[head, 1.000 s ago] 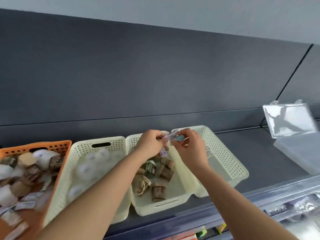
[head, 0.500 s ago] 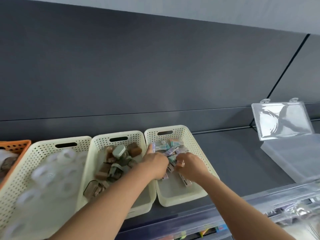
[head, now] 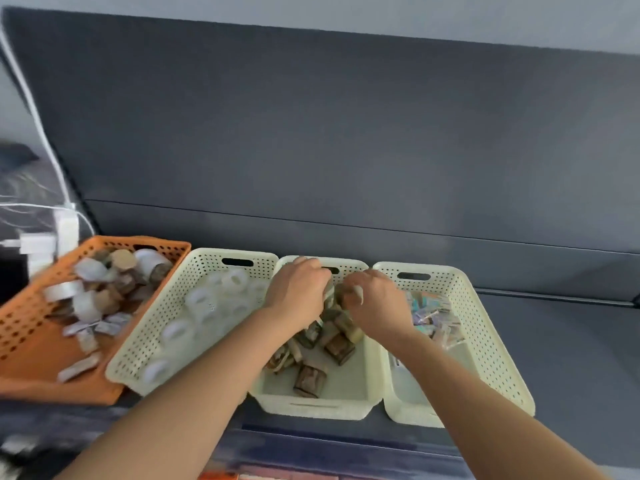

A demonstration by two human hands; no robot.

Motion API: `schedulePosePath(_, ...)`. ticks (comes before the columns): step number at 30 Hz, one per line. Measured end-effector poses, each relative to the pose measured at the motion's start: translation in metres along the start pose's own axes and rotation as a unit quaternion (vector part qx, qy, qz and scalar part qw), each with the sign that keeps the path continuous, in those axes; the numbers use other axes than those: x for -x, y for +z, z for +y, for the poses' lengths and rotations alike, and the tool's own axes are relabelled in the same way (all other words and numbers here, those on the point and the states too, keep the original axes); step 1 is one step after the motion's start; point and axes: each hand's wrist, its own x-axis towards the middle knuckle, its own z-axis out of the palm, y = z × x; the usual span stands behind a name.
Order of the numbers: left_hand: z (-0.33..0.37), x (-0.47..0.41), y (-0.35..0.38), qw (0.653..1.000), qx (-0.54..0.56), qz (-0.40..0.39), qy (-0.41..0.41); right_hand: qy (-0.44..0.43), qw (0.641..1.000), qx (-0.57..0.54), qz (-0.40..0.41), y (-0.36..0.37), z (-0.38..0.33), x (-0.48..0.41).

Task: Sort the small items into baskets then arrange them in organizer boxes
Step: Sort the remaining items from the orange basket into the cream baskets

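Three cream perforated baskets stand side by side on a dark shelf. The left basket (head: 166, 313) holds clear tape rolls (head: 201, 303). The middle basket (head: 367, 393) holds brown patterned rolls (head: 341, 346). The right basket (head: 485, 327) holds small pastel packets (head: 436, 317). Both hands are over the far half of the middle basket, fingers curled down among the brown rolls. My left hand (head: 298, 292) and my right hand (head: 375, 301) sit close together; what each holds is hidden and blurred. An orange basket (head: 31, 344) at the left holds mixed rolls and packets.
A dark grey back panel rises behind the baskets. White chargers and cables (head: 52, 237) lie at the far left. Bare dark shelf (head: 571, 358) extends to the right of the baskets. The shelf's front edge runs along the bottom.
Both hands moved from the right basket with the pastel packets to the middle basket with brown rolls. The view swung left, bringing the orange basket in and losing the clear organizer box.
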Motion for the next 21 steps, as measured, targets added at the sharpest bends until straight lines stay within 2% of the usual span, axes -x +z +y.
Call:
schedulePosePath(5, -0.076, 0.041, -0.027, 0.995, -0.040, 0.026, -0.091, -0.087, 0.995, -0.041, -0.032, 0.031, -0.078, -0.016)
schedulePosePath(11, -0.167, 0.103, -0.054, 0.980, -0.099, 0.007, -0.172, -0.171, 0.980, -0.076, -0.074, 0.077, -0.177, -0.022)
schedulePosePath(16, -0.240, 0.148, -0.061, 0.957, -0.067, -0.093, -0.265, -0.237, 0.961, -0.058, -0.132, 0.120, -0.249, -0.025)
schedulePosePath(21, -0.292, 0.178, -0.046, 0.932, -0.028, -0.250, -0.262, -0.233, 0.951, 0.022, -0.201, 0.162, -0.304, -0.034)
